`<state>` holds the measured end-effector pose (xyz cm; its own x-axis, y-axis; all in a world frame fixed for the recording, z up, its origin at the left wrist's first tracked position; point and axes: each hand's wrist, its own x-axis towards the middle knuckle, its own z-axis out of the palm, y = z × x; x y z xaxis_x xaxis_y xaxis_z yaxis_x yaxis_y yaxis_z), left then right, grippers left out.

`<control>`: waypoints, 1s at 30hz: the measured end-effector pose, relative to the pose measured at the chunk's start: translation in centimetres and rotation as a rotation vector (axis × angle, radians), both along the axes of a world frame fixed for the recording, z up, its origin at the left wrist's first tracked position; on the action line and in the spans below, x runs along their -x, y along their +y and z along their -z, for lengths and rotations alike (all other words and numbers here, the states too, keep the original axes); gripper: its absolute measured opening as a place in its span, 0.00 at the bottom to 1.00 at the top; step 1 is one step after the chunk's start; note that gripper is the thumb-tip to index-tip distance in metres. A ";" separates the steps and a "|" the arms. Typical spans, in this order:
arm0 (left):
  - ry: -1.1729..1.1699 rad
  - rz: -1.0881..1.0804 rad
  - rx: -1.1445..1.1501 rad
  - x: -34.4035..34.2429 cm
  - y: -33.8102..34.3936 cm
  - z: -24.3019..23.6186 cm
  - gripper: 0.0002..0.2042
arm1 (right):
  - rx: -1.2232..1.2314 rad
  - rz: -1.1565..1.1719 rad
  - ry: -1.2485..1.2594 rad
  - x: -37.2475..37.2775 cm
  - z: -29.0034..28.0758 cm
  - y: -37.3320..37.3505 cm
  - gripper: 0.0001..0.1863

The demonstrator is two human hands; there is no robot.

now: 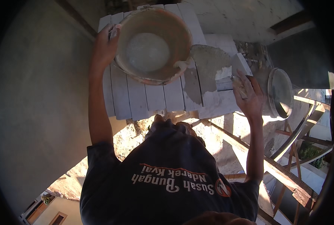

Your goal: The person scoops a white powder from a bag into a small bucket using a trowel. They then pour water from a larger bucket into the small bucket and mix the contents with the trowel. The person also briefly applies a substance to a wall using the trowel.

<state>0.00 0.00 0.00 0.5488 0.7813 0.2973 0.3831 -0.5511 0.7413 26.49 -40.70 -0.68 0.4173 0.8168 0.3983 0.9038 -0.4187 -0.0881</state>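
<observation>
My left hand [107,47] grips the upper left rim of a wide, mortar-smeared bucket [146,52], which has pale residue on its bottom and lip. My right hand [249,93] is closed on the crusted handle of a trowel [210,60]; its broad, mortar-coated blade reaches left to the bucket's right side. Both are over a platform of pale white planks [137,97] with wet grey smears on its right part. A second, cloudy bucket [280,92] stands just right of my right hand, its inside only partly visible.
A grey wall [39,105] runs along my left and another [234,18] is beyond the platform. On the lower right are wooden scaffold beams [279,176] and curved timbers, with sunlit ground far below. A dark opening [292,20] sits in the far wall.
</observation>
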 end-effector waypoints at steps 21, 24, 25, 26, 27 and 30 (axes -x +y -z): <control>0.025 0.196 -0.106 -3.0 -0.9 -1.5 0.24 | -0.338 -0.171 0.877 4.5 7.0 -3.4 0.21; 0.081 0.143 0.150 -0.7 2.1 -0.8 0.28 | -0.532 0.236 0.774 7.9 12.5 -8.9 0.22; 0.105 0.108 0.122 0.1 2.3 0.0 0.29 | -0.621 0.359 0.755 9.7 15.8 -11.8 0.22; 0.165 0.138 0.055 0.7 3.8 1.2 0.31 | -0.651 0.505 0.890 11.9 17.1 -14.6 0.21; 0.152 0.127 0.077 0.2 3.1 1.6 0.33 | -0.808 0.616 0.905 14.2 18.6 -16.9 0.21; 0.226 0.062 0.028 -0.3 3.1 1.9 0.36 | -0.994 1.114 0.734 22.4 24.1 -24.0 0.22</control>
